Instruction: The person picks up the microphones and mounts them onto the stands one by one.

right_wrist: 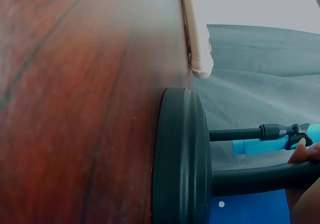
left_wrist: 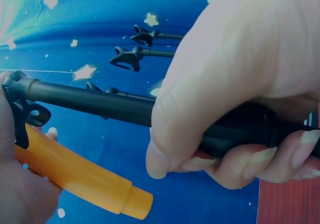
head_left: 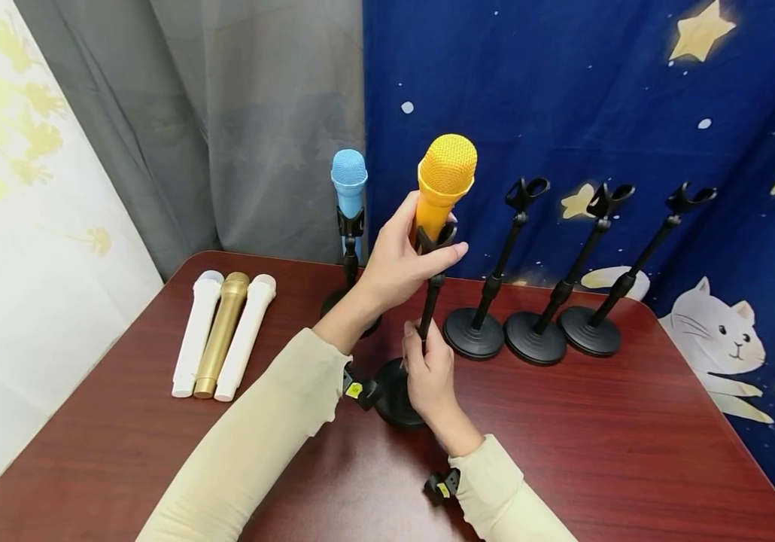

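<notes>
Cream sleeves [head_left: 245, 452] with wavy-edged cuffs lie nearest, leading to two hands that share one black microphone stand [head_left: 431, 305]. The left hand [head_left: 394, 260] wraps the smooth, tapering handle of a yellow-orange microphone [head_left: 448, 177] at the forked clip [head_left: 437, 239], head uppermost, probably to support it there; how deeply it sits in the clip I cannot tell. Lower down, the right hand [head_left: 431, 373] curls its fingers round the slim pole [left_wrist: 95, 102], likely to steady it, while the ridged round base [head_left: 394, 403] rests on the table [head_left: 360, 482], broad enough to counter a top-heavy load. Just behind, a sky-blue microphone [head_left: 348, 181] with a meshed head stands upright in its own clip. To the right, three more stands [head_left: 493, 282] line up with angled poles and curved, two-pronged clips. At the left, two white microphones [head_left: 245, 339] flank a metallic gold microphone [head_left: 223, 331], laid side by side, perhaps for easy reach. Glossy red-brown wood grain covers the tabletop; a navy star-print curtain [head_left: 530, 90] and a plain grey curtain [head_left: 279, 150] hang behind.
</notes>
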Demonstrator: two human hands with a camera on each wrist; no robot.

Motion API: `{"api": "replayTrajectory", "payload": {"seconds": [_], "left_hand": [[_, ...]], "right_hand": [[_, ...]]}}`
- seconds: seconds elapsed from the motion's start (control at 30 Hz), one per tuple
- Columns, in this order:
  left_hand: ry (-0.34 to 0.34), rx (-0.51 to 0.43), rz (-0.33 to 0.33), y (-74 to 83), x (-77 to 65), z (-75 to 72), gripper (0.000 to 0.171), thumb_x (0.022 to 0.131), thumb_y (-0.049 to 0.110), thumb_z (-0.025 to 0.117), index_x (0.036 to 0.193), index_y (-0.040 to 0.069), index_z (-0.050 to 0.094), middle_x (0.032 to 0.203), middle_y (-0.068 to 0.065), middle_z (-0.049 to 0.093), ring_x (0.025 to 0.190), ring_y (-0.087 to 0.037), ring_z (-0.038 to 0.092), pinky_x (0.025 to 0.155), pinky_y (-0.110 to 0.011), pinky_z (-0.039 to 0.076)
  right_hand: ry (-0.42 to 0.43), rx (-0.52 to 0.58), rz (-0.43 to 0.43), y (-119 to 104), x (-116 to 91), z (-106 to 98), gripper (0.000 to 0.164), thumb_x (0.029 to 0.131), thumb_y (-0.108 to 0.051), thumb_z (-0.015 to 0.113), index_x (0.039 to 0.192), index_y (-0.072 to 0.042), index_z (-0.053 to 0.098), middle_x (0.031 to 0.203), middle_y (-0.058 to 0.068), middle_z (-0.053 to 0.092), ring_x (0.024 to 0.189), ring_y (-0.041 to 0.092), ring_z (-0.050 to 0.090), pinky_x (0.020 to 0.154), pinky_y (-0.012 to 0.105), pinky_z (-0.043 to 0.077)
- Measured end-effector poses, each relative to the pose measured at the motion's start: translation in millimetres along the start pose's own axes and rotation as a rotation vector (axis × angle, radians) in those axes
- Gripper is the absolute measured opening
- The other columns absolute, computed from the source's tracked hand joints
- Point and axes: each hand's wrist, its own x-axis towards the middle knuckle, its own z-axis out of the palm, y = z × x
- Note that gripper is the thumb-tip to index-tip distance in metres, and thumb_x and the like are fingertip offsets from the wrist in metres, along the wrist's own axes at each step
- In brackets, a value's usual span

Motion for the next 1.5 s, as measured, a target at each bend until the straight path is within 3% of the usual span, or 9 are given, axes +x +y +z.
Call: {"api": "replayTrajectory", "payload": {"seconds": [0.13,0.27,0.4,0.63,0.8,1.0,1.2,1.37,1.5], "left_hand": [[-0.02,0.014,-0.024,-1.3,-0.7,-1.2,0.05,0.087,0.011,0.076,0.13,0.008,0.05,0.115,-0.009,0.06,0.1,-0.023,0.058,0.084,-0.03,0.052],[-0.044,0.027,-0.034,-2.4,-1.0,-1.7,0.049,0.088,0.014,0.076,0.129,0.008,0.049,0.115,-0.008,0.061,0.097,-0.02,0.059,0.083,-0.03,0.052],[-0.056,0.029,-0.027,-2.9,-0.6,-1.6,0.049,0.088,0.014,0.075,0.13,0.008,0.05,0.115,-0.011,0.062,0.097,-0.019,0.06,0.084,-0.031,0.052],[-0.074,0.04,-0.019,-2.1,0.4,-1.5,0.045,0.089,0.016,0.075,0.128,0.007,0.053,0.114,-0.01,0.063,0.096,-0.02,0.061,0.084,-0.032,0.054],[-0.081,0.05,-0.017,-1.4,0.5,-1.9,0.043,0.089,0.017,0.075,0.126,0.009,0.055,0.114,-0.012,0.064,0.094,-0.018,0.061,0.083,-0.033,0.055],[-0.081,0.051,-0.017,-1.0,0.9,-2.3,0.044,0.088,0.017,0.076,0.127,0.01,0.056,0.112,-0.006,0.064,0.096,-0.018,0.062,0.085,-0.033,0.055],[-0.081,0.065,-0.011,-0.9,-0.3,-4.7,0.049,0.088,0.016,0.077,0.13,0.009,0.054,0.112,-0.006,0.063,0.101,-0.019,0.061,0.089,-0.033,0.055],[-0.08,0.057,0.006,-1.3,0.3,-5.3,0.053,0.087,0.014,0.077,0.134,0.008,0.053,0.114,-0.007,0.062,0.103,-0.016,0.062,0.092,-0.033,0.055],[-0.067,0.065,0.021,-1.7,-0.2,-4.3,0.054,0.086,0.014,0.078,0.134,0.008,0.054,0.114,-0.008,0.063,0.104,-0.015,0.062,0.093,-0.033,0.055]], "right_hand": [[-0.015,-0.019,0.013,-14.6,-0.9,-2.1,0.019,0.104,-0.004,0.051,0.085,-0.001,0.052,0.059,0.01,0.046,0.051,0.003,0.043,0.052,0.022,0.041],[-0.025,-0.037,-0.037,-29.8,-2.8,-4.7,0.011,0.104,-0.001,0.048,0.094,0.003,0.05,0.062,0.01,0.048,0.052,0.007,0.046,0.053,0.023,0.044],[-0.026,-0.039,-0.081,-31.1,-3.7,-5.2,0.006,0.103,0.003,0.044,0.099,0.005,0.048,0.064,0.01,0.048,0.053,0.009,0.046,0.053,0.025,0.044],[0.0,-0.094,-0.054,-33.8,-2.4,-4.7,0.011,0.103,-0.003,0.051,0.102,0.008,0.051,0.067,0.011,0.052,0.054,0.018,0.051,0.056,0.024,0.044],[0.005,-0.099,-0.035,-35.6,-1.7,-4.7,0.011,0.1,-0.003,0.056,0.103,0.006,0.052,0.074,0.013,0.056,0.055,0.009,0.052,0.056,0.025,0.045],[0.012,-0.103,-0.008,-19.4,-0.3,-2.1,0.016,0.099,-0.006,0.059,0.105,0.008,0.052,0.08,0.016,0.059,0.059,0.003,0.049,0.058,0.023,0.043],[0.021,-0.119,-0.007,4.2,-0.7,0.2,0.018,0.099,-0.014,0.063,0.107,-0.001,0.054,0.083,0.011,0.062,0.066,0.009,0.053,0.062,0.024,0.044],[0.019,-0.107,-0.037,6.7,-1.1,-0.3,0.017,0.1,-0.02,0.062,0.106,-0.006,0.055,0.082,0.007,0.062,0.068,0.009,0.054,0.063,0.024,0.044],[0.022,-0.103,-0.037,-1.1,-1.9,-0.7,0.015,0.1,-0.011,0.06,0.106,0.001,0.054,0.079,0.012,0.06,0.059,0.008,0.05,0.059,0.024,0.043]]}}
